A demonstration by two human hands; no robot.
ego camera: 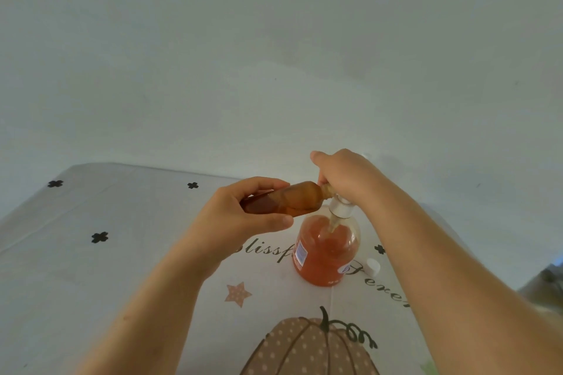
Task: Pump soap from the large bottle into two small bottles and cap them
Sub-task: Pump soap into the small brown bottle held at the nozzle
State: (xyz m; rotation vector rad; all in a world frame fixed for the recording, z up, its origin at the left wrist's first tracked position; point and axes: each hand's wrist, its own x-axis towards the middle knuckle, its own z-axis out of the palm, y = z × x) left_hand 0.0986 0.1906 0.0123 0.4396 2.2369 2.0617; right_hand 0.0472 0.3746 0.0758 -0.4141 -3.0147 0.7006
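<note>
Left hand [243,216]: grips small bottle [292,199], nearly level, mouth at pump [341,209].
Right hand [344,173]: curled over pump of large bottle [326,253] on desk [122,253].
Cap [373,266]: on desk, beside large bottle.
Advice: press slowly, holding the mouth tight to the outlet.

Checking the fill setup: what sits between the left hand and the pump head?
The small bottle, held sideways by the left hand, mouth toward the pump under the right hand; head view.
</note>
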